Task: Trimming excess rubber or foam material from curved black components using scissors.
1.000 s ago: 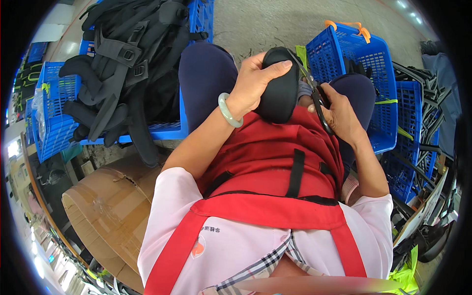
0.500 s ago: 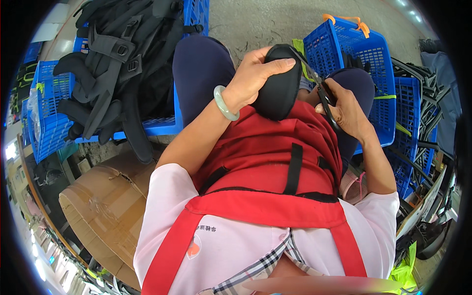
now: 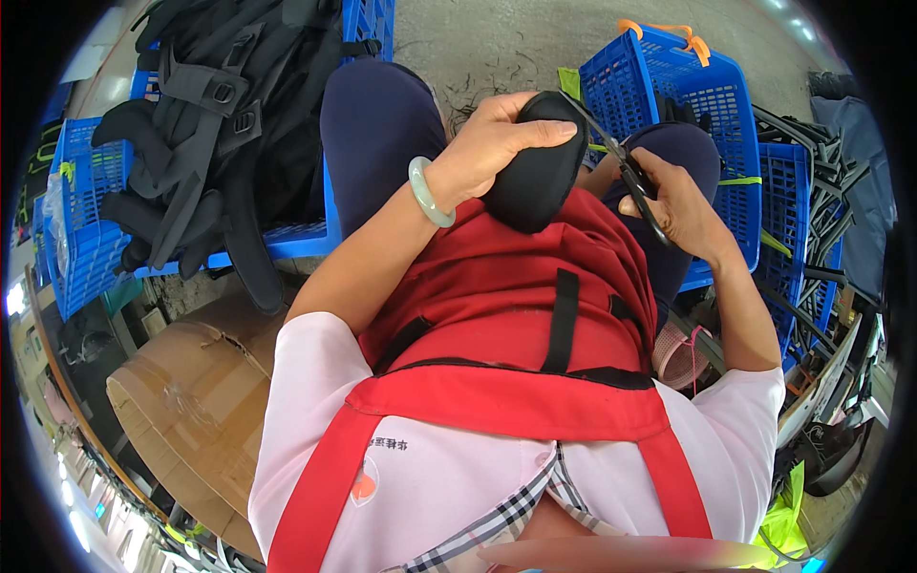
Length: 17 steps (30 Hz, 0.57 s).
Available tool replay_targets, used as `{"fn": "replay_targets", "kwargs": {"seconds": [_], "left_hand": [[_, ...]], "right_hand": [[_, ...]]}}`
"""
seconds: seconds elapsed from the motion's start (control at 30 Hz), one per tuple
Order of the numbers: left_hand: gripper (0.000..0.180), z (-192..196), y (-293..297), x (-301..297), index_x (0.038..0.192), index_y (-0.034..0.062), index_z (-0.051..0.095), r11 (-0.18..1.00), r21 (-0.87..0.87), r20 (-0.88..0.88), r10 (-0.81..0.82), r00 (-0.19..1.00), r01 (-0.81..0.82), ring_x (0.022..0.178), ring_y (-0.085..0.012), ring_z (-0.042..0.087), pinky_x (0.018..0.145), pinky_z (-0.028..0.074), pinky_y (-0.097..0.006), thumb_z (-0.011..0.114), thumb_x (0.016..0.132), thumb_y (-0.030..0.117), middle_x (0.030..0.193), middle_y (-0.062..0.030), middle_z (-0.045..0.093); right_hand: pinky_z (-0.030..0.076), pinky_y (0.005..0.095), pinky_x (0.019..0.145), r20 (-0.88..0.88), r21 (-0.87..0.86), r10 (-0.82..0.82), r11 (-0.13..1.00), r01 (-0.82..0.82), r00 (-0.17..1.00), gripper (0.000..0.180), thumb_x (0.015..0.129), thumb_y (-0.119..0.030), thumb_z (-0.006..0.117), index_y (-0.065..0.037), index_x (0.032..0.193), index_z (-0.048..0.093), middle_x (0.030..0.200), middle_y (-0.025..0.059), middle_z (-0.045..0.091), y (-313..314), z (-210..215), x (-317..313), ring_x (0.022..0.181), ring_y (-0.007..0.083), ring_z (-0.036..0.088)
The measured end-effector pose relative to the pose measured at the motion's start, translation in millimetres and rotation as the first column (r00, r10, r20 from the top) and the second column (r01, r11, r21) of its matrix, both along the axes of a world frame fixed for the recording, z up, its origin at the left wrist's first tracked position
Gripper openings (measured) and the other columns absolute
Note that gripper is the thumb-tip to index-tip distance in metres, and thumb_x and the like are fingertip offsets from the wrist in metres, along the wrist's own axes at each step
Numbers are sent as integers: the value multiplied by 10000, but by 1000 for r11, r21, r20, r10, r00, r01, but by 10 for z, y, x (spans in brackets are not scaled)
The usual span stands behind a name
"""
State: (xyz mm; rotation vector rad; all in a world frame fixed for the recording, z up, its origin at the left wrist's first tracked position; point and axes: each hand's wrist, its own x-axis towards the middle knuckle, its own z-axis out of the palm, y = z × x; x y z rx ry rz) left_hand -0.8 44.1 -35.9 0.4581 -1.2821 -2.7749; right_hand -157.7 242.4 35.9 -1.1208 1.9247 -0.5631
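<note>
A black padded piece (image 3: 537,181), rounded at its ends, is gripped by my left hand (image 3: 487,148); the thumb lies across its front and the other fingers are behind it. My right hand (image 3: 676,202) is wrapped round the handles of black-handled scissors (image 3: 638,184). Their blades point up and left, with the tips at the pad's upper right edge. Whether the blades touch the pad or any thread there, I cannot tell. The pad hangs above my lap, over the red apron (image 3: 497,286).
Left of my knees, a blue crate (image 3: 332,205) is heaped with black padded straps (image 3: 215,124). Another blue crate (image 3: 731,124) with an orange tie stands at the right, beside crates of black strips (image 3: 826,181). A cardboard box (image 3: 191,401) sits at lower left. Dark scraps litter the floor.
The scissors seem slightly more closed, and their tips have shifted a little left along the pad's upper edge. The left hand keeps its hold on the pad. The whole view has shifted slightly.
</note>
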Motion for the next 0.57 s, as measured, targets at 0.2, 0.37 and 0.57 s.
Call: {"fn": "replay_targets", "kwargs": {"seconds": [0.2, 0.37, 0.57], "left_hand": [[178, -20, 11, 16, 1017, 5, 647, 999, -6, -10, -41, 999, 41, 749, -103, 644, 676, 532, -235, 686, 867, 93, 891, -46, 678], [227, -46, 53, -16, 1025, 1, 654, 994, 7, -32, -113, 993, 113, 730, -101, 625, 682, 521, -239, 713, 842, 121, 864, -39, 673], [239, -90, 54, 17, 1078, 3, 621, 982, -10, -44, -187, 981, 187, 770, -96, 640, 708, 525, -224, 687, 868, 96, 923, -39, 674]], "right_hand": [[371, 282, 606, 131, 75, -7, 997, -3, 991, 498, 819, -412, 727, 21, 956, 523, 729, 42, 426, 14, 80, -78, 687, 118, 387], [367, 253, 620, -43, 100, 130, 987, -125, 991, 525, 805, -429, 735, 16, 987, 524, 765, 11, 431, 15, 156, -145, 710, 93, 386], [365, 249, 608, 108, 221, 100, 968, -122, 989, 545, 789, -495, 729, -12, 964, 546, 744, 10, 424, -6, 264, -215, 702, 89, 383]]}}
